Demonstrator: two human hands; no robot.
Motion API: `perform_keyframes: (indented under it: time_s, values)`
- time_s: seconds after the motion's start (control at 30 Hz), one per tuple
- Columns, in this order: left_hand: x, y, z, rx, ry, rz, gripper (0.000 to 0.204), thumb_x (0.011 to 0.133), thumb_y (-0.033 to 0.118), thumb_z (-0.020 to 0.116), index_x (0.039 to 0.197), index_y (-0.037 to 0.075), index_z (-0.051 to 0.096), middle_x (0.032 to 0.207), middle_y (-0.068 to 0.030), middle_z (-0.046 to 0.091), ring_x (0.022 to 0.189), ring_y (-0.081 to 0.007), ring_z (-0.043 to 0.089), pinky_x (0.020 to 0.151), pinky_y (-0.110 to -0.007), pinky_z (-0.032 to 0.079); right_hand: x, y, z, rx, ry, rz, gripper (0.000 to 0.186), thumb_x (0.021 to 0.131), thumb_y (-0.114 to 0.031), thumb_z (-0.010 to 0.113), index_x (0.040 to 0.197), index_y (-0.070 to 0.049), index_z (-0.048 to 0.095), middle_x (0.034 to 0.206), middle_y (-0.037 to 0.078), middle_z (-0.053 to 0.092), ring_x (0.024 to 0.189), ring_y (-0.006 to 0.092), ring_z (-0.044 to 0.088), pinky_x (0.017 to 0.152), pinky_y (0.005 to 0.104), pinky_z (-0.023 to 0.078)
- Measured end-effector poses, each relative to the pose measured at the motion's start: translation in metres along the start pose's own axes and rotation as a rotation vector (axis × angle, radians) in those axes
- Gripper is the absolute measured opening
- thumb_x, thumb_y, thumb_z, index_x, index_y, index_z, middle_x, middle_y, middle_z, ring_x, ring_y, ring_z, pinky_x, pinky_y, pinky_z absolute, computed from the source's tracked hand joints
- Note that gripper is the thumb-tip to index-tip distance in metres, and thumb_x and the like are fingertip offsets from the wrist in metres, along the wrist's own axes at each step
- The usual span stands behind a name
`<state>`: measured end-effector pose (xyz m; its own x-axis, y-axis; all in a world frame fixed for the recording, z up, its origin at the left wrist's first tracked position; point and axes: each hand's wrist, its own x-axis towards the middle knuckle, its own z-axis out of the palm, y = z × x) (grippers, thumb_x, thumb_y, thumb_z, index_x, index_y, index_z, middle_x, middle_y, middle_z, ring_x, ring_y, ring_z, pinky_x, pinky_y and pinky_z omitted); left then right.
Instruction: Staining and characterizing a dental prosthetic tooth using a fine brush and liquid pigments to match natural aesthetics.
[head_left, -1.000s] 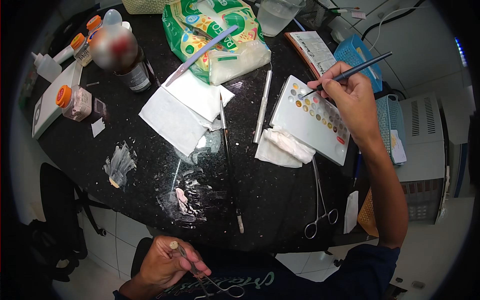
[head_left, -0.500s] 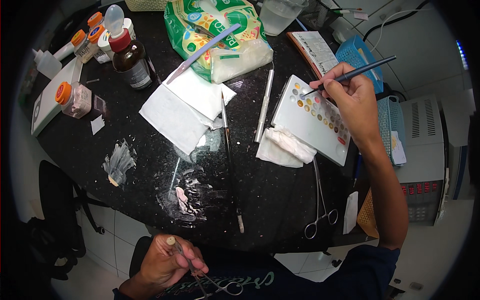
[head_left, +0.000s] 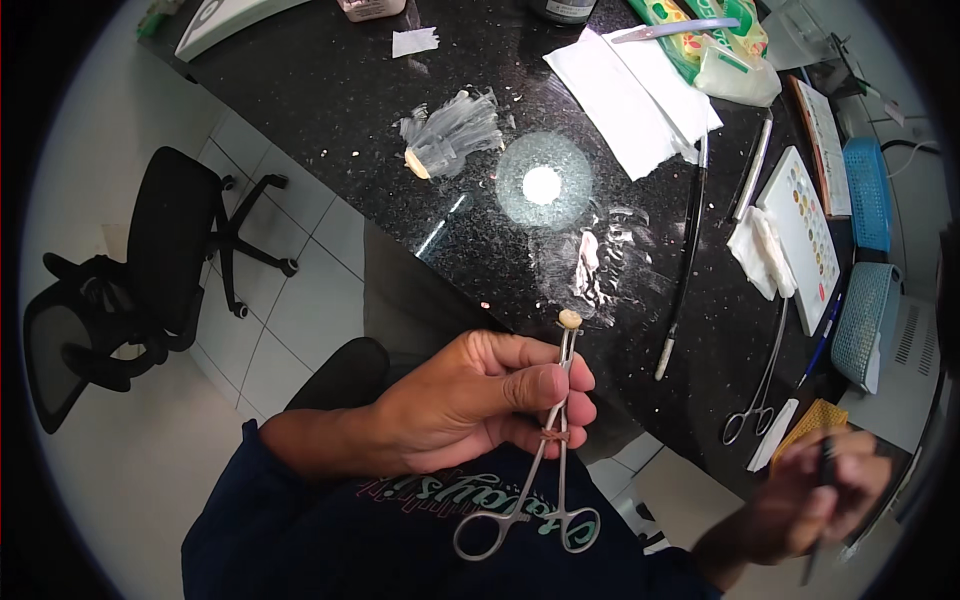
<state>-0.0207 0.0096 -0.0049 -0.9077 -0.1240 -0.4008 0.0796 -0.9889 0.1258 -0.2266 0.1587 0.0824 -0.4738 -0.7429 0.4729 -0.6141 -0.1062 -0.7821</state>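
1. silvery metal gleams in our left hand (head_left: 480, 400): our thumb and fingers grip the slim shanks of a ring-handled clamp (head_left: 562, 470), its two smooth loops hanging below.
2. at the clamp's upper tip we see a small, rounded, cream-coloured nub (head_left: 570, 318), matt against the metal; a reddish band (head_left: 554, 435) wraps the shanks lower down.
3. our right hand (head_left: 835, 490), blurred at the lower right, has its fingers curled around a dark, pen-like tool (head_left: 826, 462); we cannot make out its tip.
4. beyond the left hand lies a black, speckled, glossy tabletop (head_left: 340, 110). near the nub, a soft pinkish lump (head_left: 587, 255) sits among white, ridged smears (head_left: 625, 235).
5. farther left we find a greyish, streaky, fan-shaped smear (head_left: 455, 130), with a beige dab at its lower end.
6. to the right of the pink lump runs a long, dark, slender rod (head_left: 690, 250) with a whitish, crusted end; above it are flat white paper sheets (head_left: 630, 110).
7. farther right we have a crumpled white tissue (head_left: 765, 255) touching a smooth white palette (head_left: 808, 235) with rows of round coloured wells, then two blue lattice baskets (head_left: 867, 195).
8. to our left, a black chair (head_left: 170, 225) stands on pale square tiles (head_left: 325, 275).
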Motion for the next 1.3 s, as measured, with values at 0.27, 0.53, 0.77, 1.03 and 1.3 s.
perform_keyframes:
  time_s: [0.27, 0.53, 0.77, 1.03, 1.3]
  values:
    - [0.001, 0.000, 0.000, 0.079, 0.011, -0.009, 0.024, 0.091, 0.020, 0.059, 0.105, 0.000, 0.061, 0.089, -0.0112, 0.067, 0.080, -0.0203, 0.068, 0.067, -0.028, 0.056, -0.037, 0.018, 0.077, 0.100, -0.095, -0.169, 0.032, 0.064, 0.006, 0.069, 0.092, -0.002, 0.054, 0.079, 0.011, 0.058, 0.056, 0.0193, 0.060, 0.050, 0.0264, 0.051]
    - [0.002, 0.002, 0.003, 0.095, 0.019, -0.015, 0.027, 0.091, 0.019, 0.059, 0.107, -0.003, 0.060, 0.089, -0.0122, 0.068, 0.079, -0.0187, 0.068, 0.067, -0.028, 0.057, -0.039, 0.020, 0.089, -0.039, -0.047, -0.215, 0.027, 0.067, 0.000, 0.072, 0.089, -0.005, 0.056, 0.070, 0.008, 0.060, 0.055, 0.0196, 0.062, 0.049, 0.0277, 0.053]
    - [0.002, 0.001, 0.001, 0.068, 0.012, -0.005, 0.027, 0.092, 0.018, 0.058, 0.108, -0.004, 0.059, 0.088, -0.0135, 0.068, 0.079, -0.0193, 0.068, 0.066, -0.028, 0.058, -0.037, 0.023, 0.095, -0.048, -0.032, -0.244, 0.023, 0.069, -0.003, 0.073, 0.084, -0.005, 0.056, 0.066, 0.008, 0.060, 0.052, 0.0187, 0.062, 0.046, 0.0265, 0.052]
    - [0.002, 0.000, 0.002, 0.093, 0.021, -0.002, 0.026, 0.092, 0.017, 0.057, 0.108, -0.004, 0.059, 0.090, -0.0139, 0.067, 0.081, -0.0195, 0.068, 0.067, -0.028, 0.058, -0.035, 0.021, 0.092, -0.034, -0.071, -0.228, 0.026, 0.068, 0.002, 0.071, 0.088, -0.004, 0.056, 0.068, 0.008, 0.060, 0.055, 0.0187, 0.062, 0.048, 0.0267, 0.053]
    - [0.002, -0.001, 0.002, 0.101, 0.045, 0.012, 0.025, 0.092, 0.013, 0.057, 0.109, -0.005, 0.058, 0.092, -0.0153, 0.067, 0.083, -0.0206, 0.068, 0.069, -0.030, 0.059, -0.035, 0.022, 0.091, -0.042, -0.083, -0.229, 0.029, 0.065, 0.003, 0.071, 0.089, -0.004, 0.056, 0.069, 0.008, 0.060, 0.055, 0.0186, 0.062, 0.049, 0.0266, 0.053]
